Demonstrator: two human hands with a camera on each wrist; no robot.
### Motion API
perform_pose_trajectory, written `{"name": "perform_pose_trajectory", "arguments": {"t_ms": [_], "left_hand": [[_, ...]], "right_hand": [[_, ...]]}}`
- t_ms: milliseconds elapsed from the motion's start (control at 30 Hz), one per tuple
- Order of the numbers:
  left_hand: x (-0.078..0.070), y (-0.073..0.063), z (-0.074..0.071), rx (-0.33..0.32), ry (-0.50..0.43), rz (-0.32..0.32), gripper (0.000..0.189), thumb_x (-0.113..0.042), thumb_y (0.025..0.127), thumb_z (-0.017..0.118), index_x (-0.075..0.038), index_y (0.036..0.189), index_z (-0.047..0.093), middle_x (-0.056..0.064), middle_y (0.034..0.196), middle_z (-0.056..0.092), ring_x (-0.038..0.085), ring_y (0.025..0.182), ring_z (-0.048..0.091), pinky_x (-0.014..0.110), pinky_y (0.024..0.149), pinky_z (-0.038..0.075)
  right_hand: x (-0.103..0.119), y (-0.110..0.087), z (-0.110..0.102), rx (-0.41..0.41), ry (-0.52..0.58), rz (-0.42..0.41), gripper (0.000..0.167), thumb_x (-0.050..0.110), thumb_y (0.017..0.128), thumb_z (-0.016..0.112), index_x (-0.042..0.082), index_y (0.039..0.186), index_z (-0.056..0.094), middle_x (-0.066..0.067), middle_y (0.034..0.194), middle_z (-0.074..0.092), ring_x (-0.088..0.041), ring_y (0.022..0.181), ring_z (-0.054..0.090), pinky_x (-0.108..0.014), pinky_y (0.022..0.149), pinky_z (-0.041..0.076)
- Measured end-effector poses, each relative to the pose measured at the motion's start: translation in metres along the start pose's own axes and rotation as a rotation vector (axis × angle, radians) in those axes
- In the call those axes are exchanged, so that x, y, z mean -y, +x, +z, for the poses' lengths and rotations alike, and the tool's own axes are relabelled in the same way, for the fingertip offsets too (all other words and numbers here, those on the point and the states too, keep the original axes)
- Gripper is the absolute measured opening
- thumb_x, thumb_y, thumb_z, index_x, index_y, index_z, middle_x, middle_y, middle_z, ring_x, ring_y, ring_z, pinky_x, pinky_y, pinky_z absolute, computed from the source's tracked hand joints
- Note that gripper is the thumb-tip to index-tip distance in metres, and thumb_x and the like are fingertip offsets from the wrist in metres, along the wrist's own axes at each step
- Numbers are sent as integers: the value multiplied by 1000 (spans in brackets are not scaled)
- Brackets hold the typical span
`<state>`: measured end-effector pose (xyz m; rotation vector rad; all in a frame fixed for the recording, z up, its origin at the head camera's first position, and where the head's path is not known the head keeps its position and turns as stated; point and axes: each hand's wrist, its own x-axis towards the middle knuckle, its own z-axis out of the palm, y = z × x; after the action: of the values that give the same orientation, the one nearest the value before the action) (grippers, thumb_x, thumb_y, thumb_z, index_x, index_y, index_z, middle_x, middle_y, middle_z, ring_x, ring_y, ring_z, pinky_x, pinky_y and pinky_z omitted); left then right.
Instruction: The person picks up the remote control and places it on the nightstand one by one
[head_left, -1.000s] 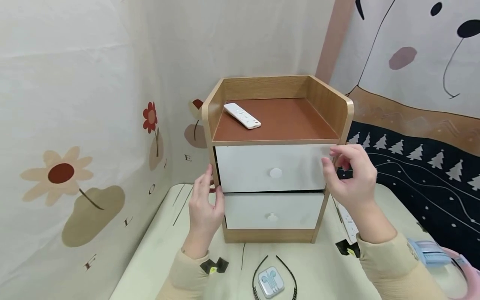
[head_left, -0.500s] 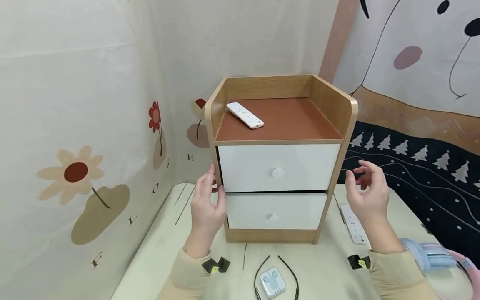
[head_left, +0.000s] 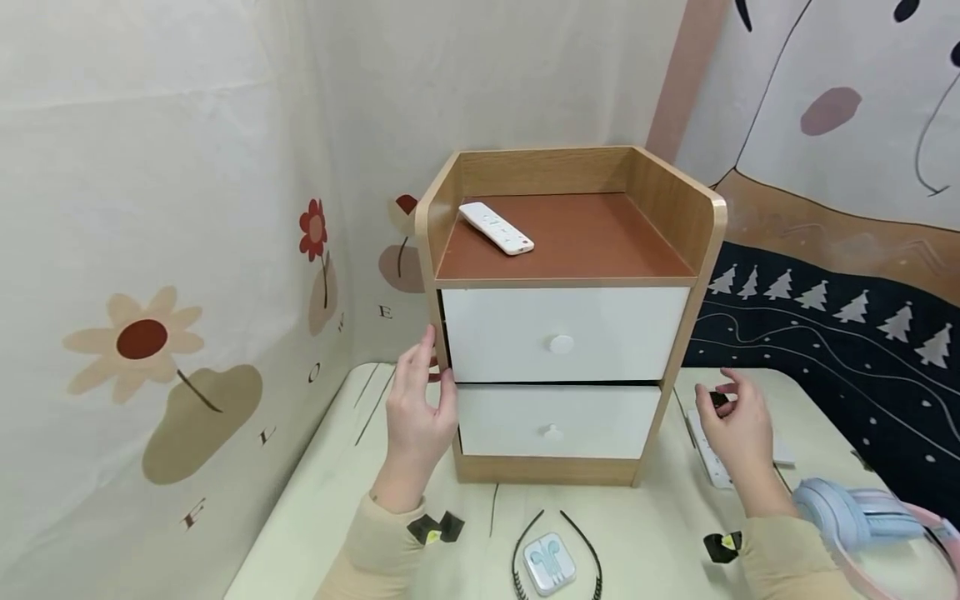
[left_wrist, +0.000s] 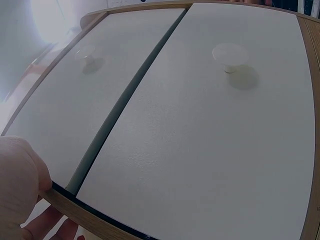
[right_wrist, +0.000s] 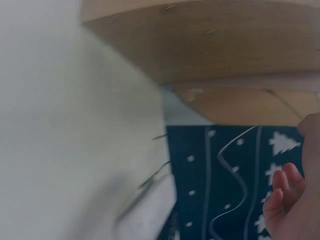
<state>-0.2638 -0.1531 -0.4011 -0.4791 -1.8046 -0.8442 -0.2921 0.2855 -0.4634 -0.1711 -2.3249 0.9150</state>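
Note:
A small two-drawer cabinet [head_left: 570, 471] with a wood-look frame stands upright. Its white upper drawer [head_left: 495, 333] and lower drawer [head_left: 502, 421] each carry a round white knob. My left hand [head_left: 417, 408] grips the cabinet's left front edge; the left wrist view has the thumb [left_wrist: 42, 175] in front and the fingers [left_wrist: 47, 220] behind the side panel. To the cabinet's right, my right hand [head_left: 741, 425] hangs apart from it, fingers loosely curled and holding nothing visible. A white remote control [head_left: 497, 228] lies on the cabinet's brown top.
A white power strip [head_left: 708, 454] lies beside my right hand, a small black thing [head_left: 718, 399] just behind the fingers. Blue and pink headphones [head_left: 832, 512] are at right. In front lie a black headband [head_left: 585, 537] and boxed earphones [head_left: 550, 564]. Fabric hangs behind.
My right hand has left the upper drawer's right edge and moved right and down towards the power strip. The left hand has kept its place on the cabinet's edge. The view has shifted slightly.

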Motion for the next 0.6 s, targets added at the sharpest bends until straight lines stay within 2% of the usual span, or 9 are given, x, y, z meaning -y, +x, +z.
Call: {"name": "perform_pose_trajectory", "arguments": {"t_ms": [100, 200, 267, 367, 600], "left_hand": [[0, -1, 1, -1, -3, 6, 70, 11, 95, 66, -2, 162, 51, 23, 122, 68, 33, 101, 72, 49, 75, 67], [0, -1, 1, -3, -11, 7, 70, 11, 94, 66, -2, 161, 51, 23, 121, 68, 33, 100, 72, 49, 75, 67], [0, -1, 1, -2, -13, 12, 70, 12, 94, 66, -1, 161, 52, 23, 122, 68, 33, 100, 72, 48, 75, 68], [0, -1, 1, 2, -10, 20, 70, 12, 94, 67, -1, 161, 51, 23, 122, 68, 33, 101, 73, 45, 75, 68], [1, -1, 0, 10, -8, 15, 68, 9, 96, 68, -1, 161, 51, 25, 124, 67, 34, 103, 73, 44, 77, 69]], "right_hand": [[-13, -6, 5, 53, -40, 31, 58, 30, 108, 65, -3, 155, 52, -28, 129, 63, -36, 97, 66, -24, 75, 44], [-23, -11, 9, 102, -64, 83, 61, 33, 109, 64, -5, 155, 51, -29, 131, 60, -43, 106, 65, -38, 81, 51], [-27, -15, 11, 140, -82, 122, 64, 36, 109, 62, -6, 155, 48, -31, 134, 58, -47, 112, 62, -51, 87, 53], [-32, -18, 12, 197, -127, 178, 68, 39, 109, 60, -6, 157, 45, -34, 138, 56, -52, 122, 58, -66, 100, 51], [-43, -21, 15, 291, -205, 271, 73, 41, 110, 58, -7, 162, 38, -37, 146, 51, -59, 133, 53, -73, 108, 48]]}}
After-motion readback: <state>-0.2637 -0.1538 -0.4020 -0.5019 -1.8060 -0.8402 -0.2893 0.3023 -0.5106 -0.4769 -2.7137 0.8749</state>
